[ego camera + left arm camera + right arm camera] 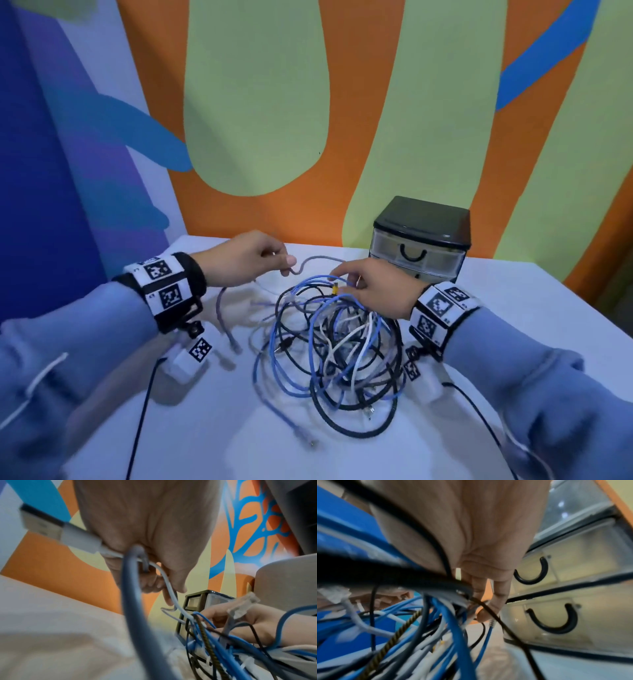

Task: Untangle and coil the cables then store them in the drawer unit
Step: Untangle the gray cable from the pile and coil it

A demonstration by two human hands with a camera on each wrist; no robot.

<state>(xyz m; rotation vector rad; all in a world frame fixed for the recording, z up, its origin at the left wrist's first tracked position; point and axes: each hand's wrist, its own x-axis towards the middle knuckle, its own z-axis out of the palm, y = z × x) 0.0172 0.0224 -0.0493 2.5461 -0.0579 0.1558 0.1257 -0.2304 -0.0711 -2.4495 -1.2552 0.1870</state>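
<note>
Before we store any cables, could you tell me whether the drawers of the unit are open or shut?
Shut. Both visible drawers sit flush in the unit, handles forward, and look empty through their clear fronts.

Both arms wear light blue sleeves [85, 329]. Each wrist carries a white band [163, 282] printed with black square markers, edged in black. Under each hangs a small white camera block [186, 359] with a thin black wire [138, 428] trailing off.

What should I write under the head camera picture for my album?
Two hands, left hand and right hand, pick at a tangled pile of blue, black and white cables.
</note>
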